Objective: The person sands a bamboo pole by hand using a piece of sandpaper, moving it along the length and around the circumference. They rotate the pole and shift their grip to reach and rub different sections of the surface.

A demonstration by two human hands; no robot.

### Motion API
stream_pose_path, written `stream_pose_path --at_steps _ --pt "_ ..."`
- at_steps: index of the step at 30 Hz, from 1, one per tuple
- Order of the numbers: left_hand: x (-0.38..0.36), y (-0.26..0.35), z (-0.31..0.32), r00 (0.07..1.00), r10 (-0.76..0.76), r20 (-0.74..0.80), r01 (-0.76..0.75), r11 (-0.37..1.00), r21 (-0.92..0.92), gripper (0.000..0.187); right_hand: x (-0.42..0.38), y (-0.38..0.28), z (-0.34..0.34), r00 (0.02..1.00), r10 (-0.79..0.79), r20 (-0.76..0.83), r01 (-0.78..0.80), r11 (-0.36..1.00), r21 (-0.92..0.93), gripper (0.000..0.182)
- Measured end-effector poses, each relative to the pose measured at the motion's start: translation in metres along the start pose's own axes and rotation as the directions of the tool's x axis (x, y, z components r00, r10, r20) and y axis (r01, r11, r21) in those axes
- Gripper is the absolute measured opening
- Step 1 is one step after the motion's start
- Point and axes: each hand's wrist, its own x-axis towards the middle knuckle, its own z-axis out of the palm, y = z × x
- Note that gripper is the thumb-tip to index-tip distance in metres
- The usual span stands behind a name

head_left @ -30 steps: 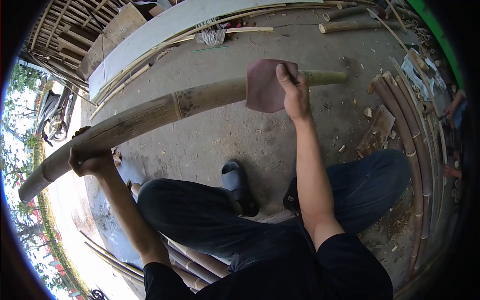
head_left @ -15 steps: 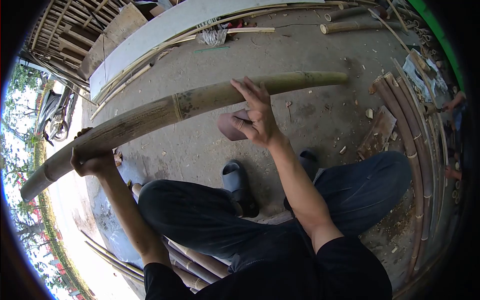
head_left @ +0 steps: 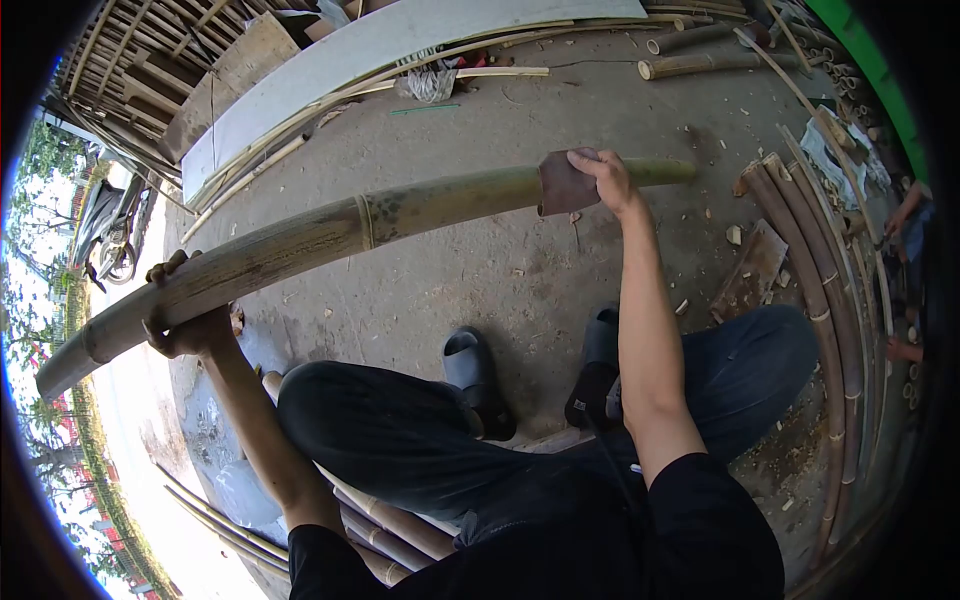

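Observation:
A long, thick bamboo pole (head_left: 300, 243) stretches across the view, tilted up from lower left to upper right. Toward its left end my left hand (head_left: 185, 315) is wrapped around it, thumb on the near side and fingertips showing over the far edge. My right hand (head_left: 608, 180) is closed on a brown piece of sandpaper (head_left: 567, 185), which lies over the pole near its far right end. Part of the pole there is hidden by the sandpaper and the hand. Dark speckles mark the pole beside its middle joint.
Dark bamboo poles (head_left: 828, 300) lie along the right, near another person's hands (head_left: 905, 208). A white panel (head_left: 400, 55) and thin strips run along the back. A cut bamboo length (head_left: 700, 66) lies at the back right. Wood chips litter the concrete floor (head_left: 480, 270).
My right hand has moved right and slightly up along the pole. The sandpaper, held below the pole before, now lies over its surface. My left hand keeps its hold.

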Motion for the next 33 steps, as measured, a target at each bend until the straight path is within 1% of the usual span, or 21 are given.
stream_pose_path --at_steps 1,2,3,4,5,7,8,9,10,11,13,14,15,17,22,24,26,28,29,31,33 --pt "-0.001 -0.001 0.007 1.000 0.006 0.004 -0.006 1.000 0.000 0.063 0.006 -0.004 -0.006 0.992 0.123 0.017 -0.123 0.991 0.060 0.032" --pt "-0.003 -0.002 0.013 0.995 0.049 -0.088 -0.041 0.995 0.089 0.063 0.014 -0.005 -0.007 0.993 0.118 0.018 -0.119 0.991 0.060 0.032" --pt "-0.004 -0.004 0.018 0.980 0.096 -0.174 -0.065 0.982 0.178 0.063 0.020 -0.008 -0.007 0.993 0.109 0.045 -0.108 0.994 -0.035 0.034" --pt "-0.002 -0.003 0.019 0.981 0.093 -0.168 -0.063 0.983 0.174 0.063 0.020 -0.019 -0.002 0.992 0.103 0.067 -0.094 0.987 -0.128 0.035" --pt "-0.002 -0.002 0.018 0.977 0.100 -0.188 -0.068 0.983 0.168 0.063 0.015 -0.025 0.006 0.993 0.102 0.056 -0.094 0.988 -0.126 0.035" --pt "-0.002 -0.001 0.014 0.974 0.086 -0.208 -0.055 0.987 0.152 0.062 -0.016 -0.060 0.051 0.998 0.003 0.065 0.013 0.969 -0.248 0.039" --pt "0.000 0.001 0.012 0.979 0.052 -0.197 -0.037 0.996 0.077 0.061 -0.025 -0.052 0.062 0.999 0.010 0.050 0.003 0.969 -0.248 0.039" --pt "0.000 0.002 0.012 0.983 0.022 -0.183 -0.022 1.000 0.003 0.061 -0.030 -0.035 0.073 0.958 -0.282 -0.049 0.253 0.913 -0.319 0.042" --pt "-0.001 0.000 0.014 0.979 0.025 -0.202 -0.030 0.999 -0.020 0.059 -0.031 -0.018 0.077 0.824 -0.554 -0.117 0.468 0.782 -0.412 0.045" --pt "0.000 -0.002 0.014 0.980 0.020 -0.199 -0.025 0.999 -0.021 0.059 -0.032 0.004 0.074 0.824 -0.553 -0.122 0.465 0.783 -0.412 0.045" --pt "-0.001 -0.001 0.015 0.966 0.046 -0.254 -0.031 0.998 0.062 0.059 -0.036 0.050 0.055 0.686 -0.664 -0.296 0.467 0.715 -0.521 0.046" --pt "-0.002 0.000 0.014 0.966 0.045 -0.255 -0.029 0.997 0.065 0.059 -0.039 0.060 0.047 0.654 -0.671 -0.349 0.413 0.703 -0.579 0.047" --pt "-0.002 0.000 0.011 0.954 0.052 -0.295 -0.024 0.995 0.099 0.059 -0.042 0.070 0.037 0.655 -0.670 -0.350 0.412 0.704 -0.579 0.047" --pt "-0.001 0.000 0.006 0.941 0.063 -0.333 -0.020 0.991 0.131 0.059 -0.043 0.084 0.021 0.656 -0.612 -0.442 0.303 0.749 -0.589 0.043" --pt "0.001 -0.001 0.005 0.933 0.087 -0.348 -0.021 0.982 0.189 0.059 -0.050 0.082 0.027 0.588 -0.688 -0.426 0.251 0.655 -0.712 0.042" --pt "0.002 -0.001 0.004 0.929 0.098 -0.356 -0.019 0.975 0.220 0.059 -0.054 0.076 0.031 0.483 -0.534 -0.694 0.088 0.818 -0.568 0.040" --pt "0.001 0.003 0.002 0.920 0.112 -0.375 -0.014 0.966 0.257 0.059 -0.046 0.058 0.010 0.259 -0.404 -0.877 0.302 0.896 -0.324 0.037" --pt "0.002 0.004 -0.002 0.925 0.047 -0.377 0.040 0.975 0.219 0.058 -0.047 0.021 -0.012 0.128 -0.611 -0.781 0.270 0.779 -0.566 0.037" --pt "0.003 0.002 0.000 0.924 0.047 -0.380 0.040 0.975 0.218 0.058 -0.043 0.022 -0.020 0.131 -0.613 -0.779 0.270 0.778 -0.567 0.037" --pt "0.004 -0.001 0.006 0.896 0.087 -0.435 0.040 0.961 0.274 0.058 -0.037 0.027 -0.031 0.461 -0.657 -0.596 0.114 0.710 -0.695 0.040" --pt "0.007 -0.002 0.008 0.902 0.084 -0.424 0.051 0.953 0.299 0.058 -0.027 0.050 -0.013 0.777 -0.472 -0.417 0.059 0.713 -0.698 0.043"
